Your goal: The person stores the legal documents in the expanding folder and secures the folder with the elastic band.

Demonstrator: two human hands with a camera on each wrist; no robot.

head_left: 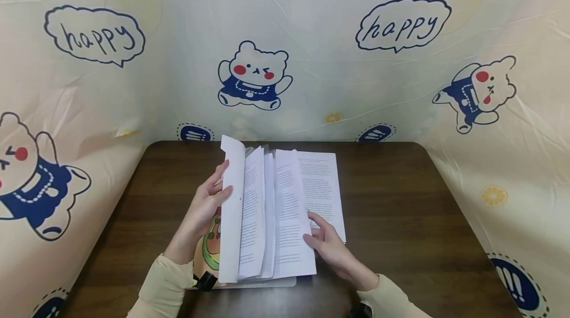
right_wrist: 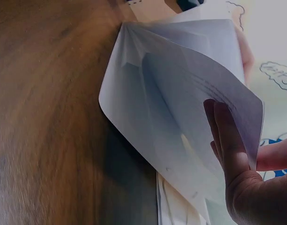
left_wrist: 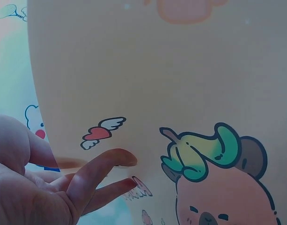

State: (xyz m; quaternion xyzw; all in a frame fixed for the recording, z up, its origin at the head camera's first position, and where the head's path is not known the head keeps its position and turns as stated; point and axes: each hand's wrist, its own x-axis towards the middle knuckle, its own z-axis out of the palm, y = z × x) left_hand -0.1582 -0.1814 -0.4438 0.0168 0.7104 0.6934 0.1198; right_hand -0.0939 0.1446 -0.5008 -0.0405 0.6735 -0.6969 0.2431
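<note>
A folder with a cartoon animal cover (left_wrist: 223, 206) stands partly raised on the table, its inside fanned out. My left hand (head_left: 206, 205) grips its left side, where a white sheet (head_left: 232, 219) curls upright. Several printed sheets (head_left: 291, 209) stand in or against the folder; exactly how they sit in it is unclear. My right hand (head_left: 328, 245) pinches the right edge of the front printed sheet, thumb on one face and fingers on the other, as the right wrist view shows. Another printed sheet (head_left: 322, 184) lies behind, to the right.
The dark wooden table (head_left: 401, 209) extends on both sides of the folder. A patterned cloth (head_left: 320, 85) with bears and "happy" bubbles hangs around its back and sides. Dark wrist-worn devices (head_left: 206, 281) sit at both cuffs.
</note>
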